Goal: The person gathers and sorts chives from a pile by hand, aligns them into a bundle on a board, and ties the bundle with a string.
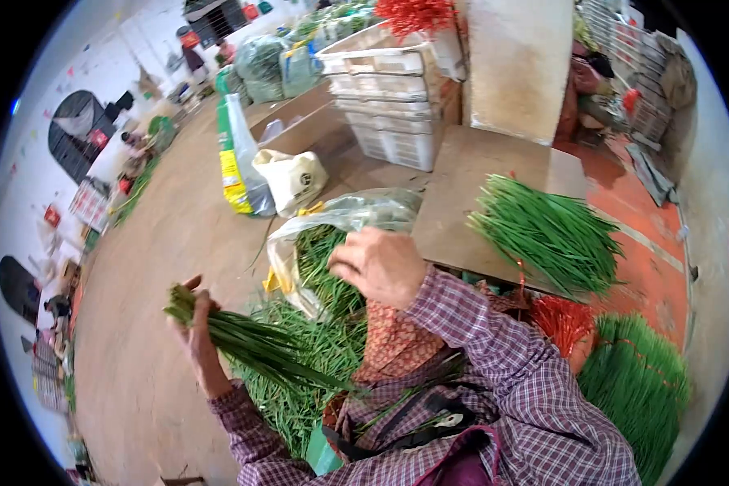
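My left hand (196, 328) is wrapped round a bunch of garlic chives (259, 347), its cut ends pointing up to the left and its leaves hanging to the right. Over an open clear plastic bag (373, 212) hovers my right hand (381, 266), fingers curled inward; whatever they may hold is hidden. Loose greens (322, 253) show inside the bag. Below the held bunch, a heap of loose leaves (271, 409) lies by my lap. A pile of chives (547, 235) rests on a brown board (454, 211) to the right.
Red ties (560, 326) hang at my right beside a large tied bundle of chives (636, 389). Stacked white crates (389, 105) stand ahead, near a cream bag (292, 180) and a green-yellow sack (233, 162). Other people sit along the far left wall.
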Demonstrator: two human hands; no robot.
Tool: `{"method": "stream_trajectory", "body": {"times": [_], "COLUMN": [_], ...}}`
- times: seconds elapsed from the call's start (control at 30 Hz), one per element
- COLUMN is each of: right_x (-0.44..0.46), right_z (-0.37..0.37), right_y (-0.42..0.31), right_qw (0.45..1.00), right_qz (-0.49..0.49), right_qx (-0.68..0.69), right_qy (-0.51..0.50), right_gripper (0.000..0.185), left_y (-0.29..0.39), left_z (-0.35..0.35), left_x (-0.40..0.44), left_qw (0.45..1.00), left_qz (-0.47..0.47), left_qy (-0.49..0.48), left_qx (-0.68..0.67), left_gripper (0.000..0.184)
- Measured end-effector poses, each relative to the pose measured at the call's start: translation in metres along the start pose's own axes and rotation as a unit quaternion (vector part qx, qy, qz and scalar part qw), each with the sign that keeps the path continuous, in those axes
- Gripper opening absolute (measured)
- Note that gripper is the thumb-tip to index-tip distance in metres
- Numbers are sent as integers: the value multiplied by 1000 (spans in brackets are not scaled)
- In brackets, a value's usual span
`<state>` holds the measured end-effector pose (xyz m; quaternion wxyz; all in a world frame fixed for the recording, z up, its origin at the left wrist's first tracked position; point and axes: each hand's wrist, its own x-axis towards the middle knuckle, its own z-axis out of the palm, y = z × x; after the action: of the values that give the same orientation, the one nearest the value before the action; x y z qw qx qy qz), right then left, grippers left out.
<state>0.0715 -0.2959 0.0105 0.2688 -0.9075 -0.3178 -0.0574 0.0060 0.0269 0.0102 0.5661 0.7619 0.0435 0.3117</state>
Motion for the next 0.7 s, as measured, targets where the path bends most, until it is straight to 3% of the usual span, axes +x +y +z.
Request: {"method": "stream_trajectory", "body": {"times": [0.07, 0.13, 0.2, 0.27, 0.33, 0.37, 0.4, 0.43, 0.47, 0.53, 0.6, 0.63, 0.67, 0.7], "right_x": [-9, -2, 8, 5, 3, -1, -9, -20, -34, -69, -104, -120, -134, -148], "right_z": [28, 31, 20, -11, -28, -36, -45, -53, -63, -98, -129, -143, -149, -152], "right_y": [5, -8, -29, -42, -37, -25, -11, 2, 16, 43, 71, 85, 97, 116], "right_qw": [999, 989, 967, 965, 951, 945, 937, 931, 923, 917, 911, 909, 906, 907], "right_qz": [-36, -110, -162, -154, -144, -138, -133, -109, -86, -35, 23, 54, 90, 122], "right_qx": [-15, 58, 117, 77, 0, -37, -74, -90, -107, -190, -253, -277, -281, -275], "right_qy": [22, 74, 160, 200, 274, 296, 314, 337, 360, 349, 323, 308, 302, 296], "right_gripper": [66, 103, 113, 113, 112, 100, 87, 71, 56, 51, 54, 58, 62, 64], "left_y": [3, 40, 75, 99, 115, 125, 126, 124, 120, 132, 122, 85, 80, 62], "left_z": [9, 48, 88, 120, 148, 167, 185, 201, 223, 255, 297, 319, 328, 342], "left_x": [-1, -10, -20, -22, -24, -27, -25, -27, -34, -49, -48, -45, -51, -52], "left_qw": [997, 992, 983, 943, 859, 822, 819, 817, 770, 754, 756, 812, 813, 848], "left_qz": [37, 75, 106, 183, 183, 161, 182, 127, 58, -53, -93, -57, -81, -104], "left_qy": [58, 80, 102, 28, -80, -111, -129, -146, -184, -275, -329, -322, -327, -341], "left_qx": [-19, -66, -111, -275, -471, -535, -528, -543, -609, -594, -558, -483, -475, -391], "left_gripper": [23, 18, 13, 10, 11, 11, 14, 22, 32, 70, 81, 73, 59, 45]}}
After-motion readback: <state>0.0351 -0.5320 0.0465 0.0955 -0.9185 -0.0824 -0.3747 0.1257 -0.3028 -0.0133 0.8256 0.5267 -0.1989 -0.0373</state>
